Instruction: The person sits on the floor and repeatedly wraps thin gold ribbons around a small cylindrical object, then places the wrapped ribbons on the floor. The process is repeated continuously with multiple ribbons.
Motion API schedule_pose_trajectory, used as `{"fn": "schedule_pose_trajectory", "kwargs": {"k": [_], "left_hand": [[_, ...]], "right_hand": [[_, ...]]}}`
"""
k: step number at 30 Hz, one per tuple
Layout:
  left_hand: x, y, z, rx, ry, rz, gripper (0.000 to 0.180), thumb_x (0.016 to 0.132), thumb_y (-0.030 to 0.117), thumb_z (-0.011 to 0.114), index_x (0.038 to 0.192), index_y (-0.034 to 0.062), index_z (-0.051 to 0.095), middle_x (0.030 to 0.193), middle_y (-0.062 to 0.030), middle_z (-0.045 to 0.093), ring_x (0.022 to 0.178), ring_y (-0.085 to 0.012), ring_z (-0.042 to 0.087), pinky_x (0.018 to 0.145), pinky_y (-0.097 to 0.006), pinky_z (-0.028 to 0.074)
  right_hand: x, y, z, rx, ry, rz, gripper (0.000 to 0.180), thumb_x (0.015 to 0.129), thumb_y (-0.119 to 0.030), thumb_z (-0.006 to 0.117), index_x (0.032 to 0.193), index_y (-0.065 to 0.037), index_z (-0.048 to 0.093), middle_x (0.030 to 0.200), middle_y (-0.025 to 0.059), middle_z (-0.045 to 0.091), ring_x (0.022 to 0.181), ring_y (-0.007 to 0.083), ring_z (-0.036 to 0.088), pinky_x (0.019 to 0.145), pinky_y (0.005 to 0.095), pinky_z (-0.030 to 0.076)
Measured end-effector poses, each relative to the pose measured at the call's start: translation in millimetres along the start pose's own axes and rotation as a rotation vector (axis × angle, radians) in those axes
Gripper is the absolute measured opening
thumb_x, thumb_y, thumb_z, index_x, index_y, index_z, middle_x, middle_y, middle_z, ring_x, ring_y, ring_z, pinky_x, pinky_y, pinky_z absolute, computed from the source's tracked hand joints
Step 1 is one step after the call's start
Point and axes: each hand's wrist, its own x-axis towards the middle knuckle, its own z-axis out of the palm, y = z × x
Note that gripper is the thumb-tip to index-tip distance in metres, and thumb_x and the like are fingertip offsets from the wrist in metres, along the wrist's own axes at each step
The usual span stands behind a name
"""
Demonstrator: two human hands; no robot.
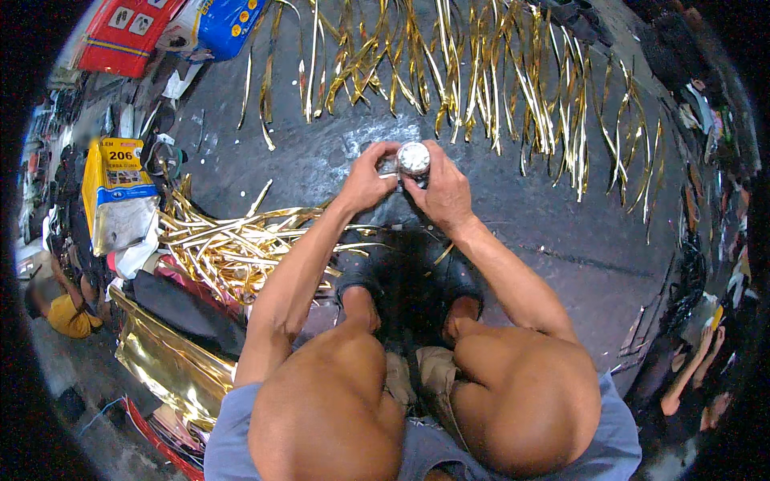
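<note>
Head view, read left to right. At the far left edge, another person in a yellow top [74, 317] appeared small. Next came a yellow, blue and white bag [120, 196], with a red package [120, 50] above it. Below, a shiny gold sheet [164, 361] lay along the left side of the wearer. A blue package [228, 30] stood at the top; beneath it, a loose heap of gold strips [228, 252] reached toward the left forearm.

At centre, the left hand [370, 180] was curled, fingertips against the left side of a small round object [414, 158] with a whitish top; exact kind not clear. The object was between both hands, over the dark surface [305, 164], ahead of the dark shoes [357, 272]. The right hand [445, 191] gripped its right side, fingers bent around it.

Beyond, a fringe of gold strips [533, 100] spread toward the upper right. Far right: another person's forearms [690, 370].
</note>
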Motion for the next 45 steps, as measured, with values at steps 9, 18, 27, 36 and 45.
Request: {"fn": "schedule_pose_trajectory", "kwargs": {"k": [9,18,27,36,45], "left_hand": [[-23.4,16.5,-2.4,-0.002,-0.064,0.167,0.053,0.073,0.006,0.078,0.123,0.0046,0.062,0.111,-0.0148,0.07,0.108,-0.0321,0.068,0.094,-0.041,0.052],[-15.7,24.9,5.7,-0.004,-0.071,0.216,0.047,0.075,0.007,0.077,0.118,0.0037,0.061,0.112,-0.0182,0.067,0.109,-0.0391,0.065,0.092,-0.045,0.051],[-12.6,22.7,5.8,0.057,-0.102,0.189,0.047,0.073,0.002,0.071,0.119,0.0051,0.06,0.111,-0.0192,0.067,0.111,-0.0416,0.063,0.095,-0.046,0.05],[-2.1,27.6,6.1,0.13,-0.188,0.186,0.053,0.073,0.003,0.069,0.125,0.0051,0.058,0.122,-0.0193,0.065,0.117,-0.0397,0.061,0.102,-0.046,0.049],[-21.6,19.0,-56.8,0.364,0.203,0.034,0.069,0.069,0.008,0.069,0.137,0.0033,0.054,0.134,-0.0209,0.058,0.127,-0.0386,0.054,0.111,-0.045,0.042]], "right_hand": [[-7.4,5.2,0.9,0.299,-0.146,0.344,0.041,0.076,0.007,0.059,0.116,-0.004,0.055,0.104,0.0156,0.067,0.101,0.0331,0.068,0.091,0.0408,0.053],[7.3,110.9,59.0,0.567,-0.109,0.438,0.015,0.082,0.0,0.065,0.096,-0.006,0.063,0.085,0.0064,0.069,0.071,0.0177,0.064,0.066,0.0302,0.05],[24.2,43.5,-112.0,1.358,0.045,0.55,0.028,0.089,0.004,0.066,0.11,-0.009,0.054,0.103,0.0084,0.067,0.08,0.0121,0.061,0.068,0.0228,0.049],[23.9,-23.7,-348.9,1.285,0.256,-0.001,0.058,0.1,0.0,0.049,0.152,0.011,0.025,0.137,0.0251,0.048,0.111,0.0265,0.053,0.09,0.0323,0.048],[209.8,-48.0,-306.0,0.982,0.536,0.002,0.022,0.095,-0.002,0.06,0.116,0.001,0.055,0.103,0.0137,0.065,0.094,0.0194,0.065,0.081,0.0268,0.053]]}}
